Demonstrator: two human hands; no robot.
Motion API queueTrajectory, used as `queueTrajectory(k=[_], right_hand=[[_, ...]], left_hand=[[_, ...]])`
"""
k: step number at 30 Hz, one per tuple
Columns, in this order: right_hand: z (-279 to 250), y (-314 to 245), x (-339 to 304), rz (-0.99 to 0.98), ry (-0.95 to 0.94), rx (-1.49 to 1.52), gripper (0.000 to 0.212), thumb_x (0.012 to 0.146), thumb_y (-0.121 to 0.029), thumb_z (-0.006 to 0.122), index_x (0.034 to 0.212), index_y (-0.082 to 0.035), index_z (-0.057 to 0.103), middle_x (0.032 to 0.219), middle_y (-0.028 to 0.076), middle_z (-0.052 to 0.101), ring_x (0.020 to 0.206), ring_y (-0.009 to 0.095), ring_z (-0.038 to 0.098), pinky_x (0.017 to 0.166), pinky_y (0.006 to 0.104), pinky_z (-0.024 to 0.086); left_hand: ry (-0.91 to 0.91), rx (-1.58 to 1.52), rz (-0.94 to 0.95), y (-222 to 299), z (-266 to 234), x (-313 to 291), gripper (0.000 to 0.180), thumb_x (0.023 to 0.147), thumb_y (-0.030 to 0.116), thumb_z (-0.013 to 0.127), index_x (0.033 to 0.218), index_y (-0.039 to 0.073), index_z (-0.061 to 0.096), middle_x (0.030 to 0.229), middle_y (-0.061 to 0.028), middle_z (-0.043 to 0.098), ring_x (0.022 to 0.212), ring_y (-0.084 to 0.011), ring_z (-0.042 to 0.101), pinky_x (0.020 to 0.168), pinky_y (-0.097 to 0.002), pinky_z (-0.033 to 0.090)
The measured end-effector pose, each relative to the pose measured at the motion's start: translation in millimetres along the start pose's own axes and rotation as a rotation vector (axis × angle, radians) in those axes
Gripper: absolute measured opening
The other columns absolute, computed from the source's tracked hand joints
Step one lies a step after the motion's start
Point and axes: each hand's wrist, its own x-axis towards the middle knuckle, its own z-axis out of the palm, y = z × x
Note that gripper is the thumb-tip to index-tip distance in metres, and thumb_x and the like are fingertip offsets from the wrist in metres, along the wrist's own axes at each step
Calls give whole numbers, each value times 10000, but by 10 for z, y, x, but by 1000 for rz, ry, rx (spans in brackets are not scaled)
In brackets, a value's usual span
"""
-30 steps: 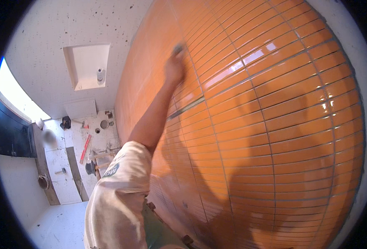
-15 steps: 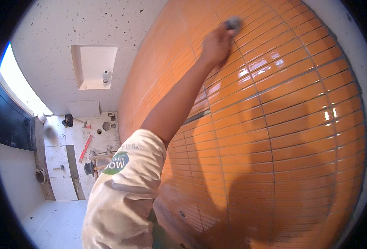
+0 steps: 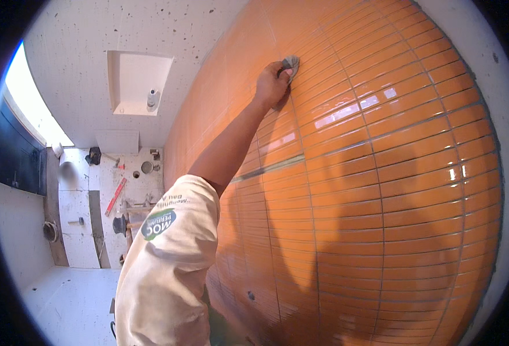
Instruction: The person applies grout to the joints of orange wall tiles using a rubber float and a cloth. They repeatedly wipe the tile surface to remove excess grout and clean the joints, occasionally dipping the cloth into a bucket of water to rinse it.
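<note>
My left hand (image 3: 273,83) is raised against the upper part of an orange tiled wall (image 3: 346,190). Its fingers are closed round a small grey cloth (image 3: 291,64), bunched up and pressed to the tiles. The tiles are long, narrow and glossy, with grey joints between them. Below the hand, a dull greyish strip (image 3: 274,167) runs across the wall where the orange surface is interrupted. The arm, in a cream sleeve with a green printed patch, reaches up from the lower left. My right hand is out of sight.
A pale wall at upper left has a recessed niche (image 3: 139,83) holding a small bottle (image 3: 152,99). On the floor lie a red level (image 3: 116,196), a hammer-like tool (image 3: 80,221) and a black bag (image 3: 93,155). A dark door panel (image 3: 15,155) stands far left.
My left hand has moved left and downward across the tiles with the grey cloth. The view has shifted slightly, and more of the greyish strip shows below the arm.
</note>
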Motion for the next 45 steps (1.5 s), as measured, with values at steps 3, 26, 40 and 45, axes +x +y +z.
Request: queueTrajectory(k=[3,26,40,45], right_hand=[[-28,-12,28,1,-11,10,339,858,-348,743,793,-26,660,742,130,629,716,246,579,675,390,496],[143,69,-71,49,51,-80,354,845,-363,754,787,-25,664,728,125,624,698,245,571,660,394,492],[157,-65,15,71,56,-77,363,836,-371,761,784,-25,667,720,121,621,687,245,567,652,396,490],[120,-121,47,78,94,-72,366,833,-375,764,783,-25,668,717,120,620,683,244,565,648,396,489]], left_hand=[[64,21,-264,-1147,-145,-72,347,860,318,642,1048,30,682,875,-225,688,823,-351,683,746,-442,515],[132,209,361,-311,-110,-195,185,838,143,656,952,-1,631,985,-201,640,903,-398,609,767,-449,496],[118,247,360,-787,-236,-465,152,798,113,672,898,12,617,905,-188,622,852,-397,607,723,-462,488],[8,302,160,-1009,-341,-561,185,813,135,671,956,22,643,935,-200,635,878,-389,621,754,-452,501]])
